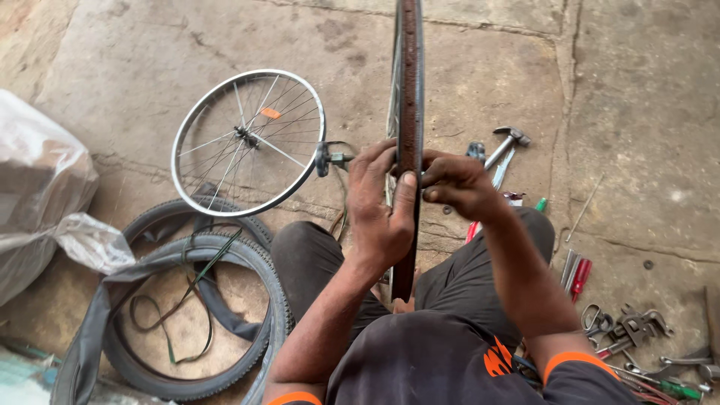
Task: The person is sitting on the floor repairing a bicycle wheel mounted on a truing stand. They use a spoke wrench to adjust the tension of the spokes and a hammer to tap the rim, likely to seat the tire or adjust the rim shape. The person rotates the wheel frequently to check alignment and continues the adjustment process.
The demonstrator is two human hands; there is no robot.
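Wheel rim (pixel 409 90) held edge-on to the camera, standing upright between the knees; its long axis runs straight up the frame, from the lap to past the top edge. Inner channel faces the viewer, brown and rusty along its length, with spokes just visible on the left side.

Left hand (pixel 381 206) wraps the rim from the left, thumb laid flat along the channel, fingers curled round the far edge: closed on it. Right hand (pixel 456 184) grips from the right at the same height, fingers bunched tight against the rim wall; it may be pinching a small part there, but the view does not settle that. The two hands sit close together, separated only by the rim.

Axle end (pixel 330 158) with a dark knob juts out to the left, just beside the left hand.

Spoked wheel (pixel 247 141), silver and bare of tyre, lies flat on the concrete floor (pixel 637 97) to the left. Nearer the viewer, black tyres (pixel 247 262) lie overlapped with a slack inner tube (pixel 97 315). Plastic bag (pixel 37 187) at far left.

Right of the rim: hammer (pixel 508 141) on the floor, red-handled tools (pixel 579 276) near the right knee, a heap of spanners (pixel 630 326) at lower right.
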